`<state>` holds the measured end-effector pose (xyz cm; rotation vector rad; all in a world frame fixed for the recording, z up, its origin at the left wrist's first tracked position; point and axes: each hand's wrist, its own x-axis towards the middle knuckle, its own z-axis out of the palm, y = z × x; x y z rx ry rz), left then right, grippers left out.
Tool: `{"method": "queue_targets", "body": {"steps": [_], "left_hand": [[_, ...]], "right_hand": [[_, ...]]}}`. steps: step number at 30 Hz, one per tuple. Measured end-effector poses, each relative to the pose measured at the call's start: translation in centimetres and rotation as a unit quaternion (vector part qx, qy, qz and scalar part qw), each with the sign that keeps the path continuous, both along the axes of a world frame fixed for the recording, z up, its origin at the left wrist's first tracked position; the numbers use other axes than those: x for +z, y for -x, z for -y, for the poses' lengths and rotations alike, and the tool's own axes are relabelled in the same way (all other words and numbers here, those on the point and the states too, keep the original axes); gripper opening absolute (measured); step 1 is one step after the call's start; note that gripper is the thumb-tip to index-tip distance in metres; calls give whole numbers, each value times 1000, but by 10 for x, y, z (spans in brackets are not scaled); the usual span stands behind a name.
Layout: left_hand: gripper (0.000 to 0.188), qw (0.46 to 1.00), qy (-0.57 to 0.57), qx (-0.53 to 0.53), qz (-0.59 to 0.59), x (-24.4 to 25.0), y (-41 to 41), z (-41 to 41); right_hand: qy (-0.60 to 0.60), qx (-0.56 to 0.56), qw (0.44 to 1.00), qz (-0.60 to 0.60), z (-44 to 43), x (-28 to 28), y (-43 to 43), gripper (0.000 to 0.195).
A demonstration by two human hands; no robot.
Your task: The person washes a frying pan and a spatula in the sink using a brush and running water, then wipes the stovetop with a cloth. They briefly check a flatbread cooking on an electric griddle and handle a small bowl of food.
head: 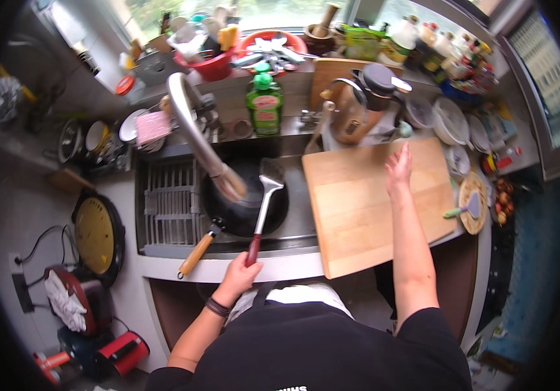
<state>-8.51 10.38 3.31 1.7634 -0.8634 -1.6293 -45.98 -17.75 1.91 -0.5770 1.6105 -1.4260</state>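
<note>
My left hand [239, 276] is closed around the dark red handle of a metal spatula [266, 200], whose flat head rests over a black wok [265, 220] in the sink. The wok's wooden handle points toward the counter's front edge. Above the wok arches a metal faucet [189, 117]. My right hand [399, 167] reaches over the far part of a wooden cutting board [358, 210], fingers apart and holding nothing; whether it touches the board I cannot tell. Just beyond its fingertips is a small pale green item [402, 130].
A gray dish rack [170, 205] fills the sink's left side. Behind stand a green dish soap bottle [265, 110] and a kettle [358, 107]. Right of the board lies a plate of flatbread [473, 195] with a scraper [473, 205]. An electric griddle [95, 234] is at left.
</note>
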Motion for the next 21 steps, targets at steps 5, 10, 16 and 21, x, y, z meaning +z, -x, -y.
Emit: {"method": "queue_targets", "body": {"steps": [5, 10, 16, 21], "left_hand": [[30, 978, 83, -41, 187, 9, 15, 12], [36, 944, 121, -97, 291, 7, 25, 27], [51, 948, 124, -150, 253, 18, -23, 20], [49, 829, 145, -127, 526, -34, -110, 10]], "right_hand": [[-156, 436, 886, 9, -130, -6, -130, 37], [-211, 438, 847, 215, -209, -17, -242, 24], [-259, 309, 906, 132, -208, -26, -226, 20], [-241, 330, 911, 52, -224, -34, -204, 21]]}}
